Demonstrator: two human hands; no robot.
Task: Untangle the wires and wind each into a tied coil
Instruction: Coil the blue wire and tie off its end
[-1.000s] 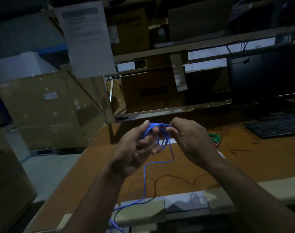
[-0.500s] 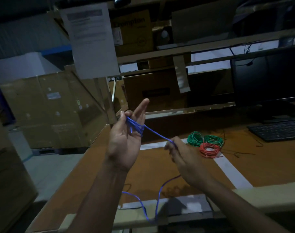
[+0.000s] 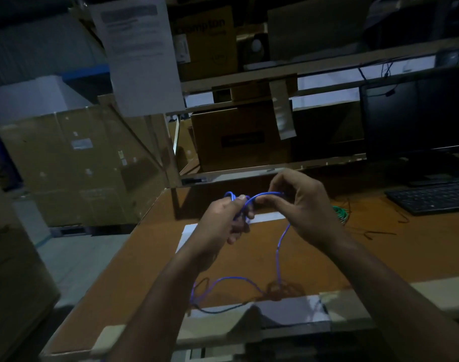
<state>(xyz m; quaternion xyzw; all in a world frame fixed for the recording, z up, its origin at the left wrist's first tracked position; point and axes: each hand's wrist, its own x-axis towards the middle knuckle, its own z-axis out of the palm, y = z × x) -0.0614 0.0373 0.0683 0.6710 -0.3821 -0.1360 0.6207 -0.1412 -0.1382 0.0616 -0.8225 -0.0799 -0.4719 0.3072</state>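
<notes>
Nearest to the camera, the pale front edge of the brown table (image 3: 249, 265) carries a loose part of one blue wire (image 3: 280, 246). This part lies in a low curve on the table top, dips over the edge strip and then rises up to the hands. Beside it, near the edge, there is a small dark reddish tangle (image 3: 282, 290); I cannot tell if it is a wire or a shadow.

Two bare forearms reach forward from the bottom. The left hand (image 3: 223, 223) has its fingers curled around a small bundle of blue loops, and the wire shows above its knuckles. The right hand (image 3: 304, 205) pinches the same blue wire between thumb and fingertips, and a short arc of wire joins the two hands. Both hands are held above the table, close together.

Behind the right hand, one green wire coil (image 3: 340, 214) lies on the table, partly hidden. Further right stands one black keyboard (image 3: 432, 199), and behind it one dark monitor (image 3: 419, 121). At the back are shelves with several cardboard boxes (image 3: 239, 137), and one printed paper sheet (image 3: 139, 53) hangs at the top left.
</notes>
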